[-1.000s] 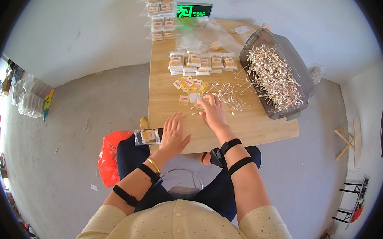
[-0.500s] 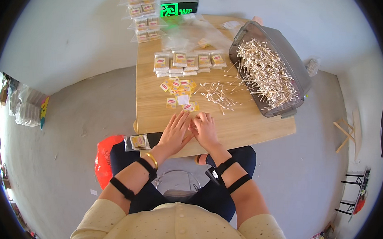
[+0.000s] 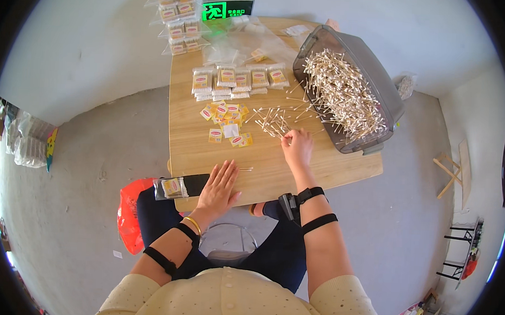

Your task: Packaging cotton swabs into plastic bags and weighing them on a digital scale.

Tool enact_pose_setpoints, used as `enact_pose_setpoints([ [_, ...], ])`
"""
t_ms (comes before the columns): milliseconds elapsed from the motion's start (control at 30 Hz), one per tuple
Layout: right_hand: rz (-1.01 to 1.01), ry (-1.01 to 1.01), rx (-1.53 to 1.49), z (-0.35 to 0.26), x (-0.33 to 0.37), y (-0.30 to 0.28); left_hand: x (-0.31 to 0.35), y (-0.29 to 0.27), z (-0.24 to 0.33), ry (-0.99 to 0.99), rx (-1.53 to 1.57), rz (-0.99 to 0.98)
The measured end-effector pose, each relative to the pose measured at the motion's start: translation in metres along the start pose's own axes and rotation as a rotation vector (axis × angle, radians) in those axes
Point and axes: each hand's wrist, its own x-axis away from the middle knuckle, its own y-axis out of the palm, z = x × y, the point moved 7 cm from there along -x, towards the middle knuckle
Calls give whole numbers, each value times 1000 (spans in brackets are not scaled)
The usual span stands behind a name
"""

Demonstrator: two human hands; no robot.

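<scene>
Pale wood-grain table point(image 3: 331, 166) fills the middle; near edge slants up toward the right. Grey translucent plastic bin point(image 3: 376, 70) sits tilted along the right edge, heaped with white-tipped cotton swabs point(image 3: 345, 97). Far left: stack of clear bags of packets point(image 3: 179, 29). Clear plastic film point(image 3: 249, 42) spreads across the far side; nearer, a row of stacked clear swab packets point(image 3: 226, 76).

Left hand point(image 3: 220, 189) lies flat at the near edge, fingers straight, thumb out, grip wide. Right hand point(image 3: 298, 148) reaches to the loose scatter of swabs point(image 3: 271, 122) left of the bin, thumb and fingertips drawn narrow; cannot tell whether a swab is held. Bare wood between the hands leaves room.

Black strip point(image 3: 196, 184) left of the left hand; single swab packet point(image 3: 174, 188) on it overhangs the left edge. Yellow-and-white cards point(image 3: 232, 110) mid-table. Smallest: few swabs point(image 3: 246, 169) beside left fingertips.
</scene>
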Motion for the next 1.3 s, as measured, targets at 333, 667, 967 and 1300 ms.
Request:
enact_pose_setpoints([
  [333,-125,26,-281,3,32,-12,5,-5,-2,-4,11,4],
  [667,-266,-438,-216,-92,66,19,4,-3,0,18,-13,49],
  [967,39,3,-93,-6,11,-12,-1,-1,1,-3,-62,18],
  [1300,44,-67,-171,-7,62,-7,-5,9,11,23,-53,-33],
])
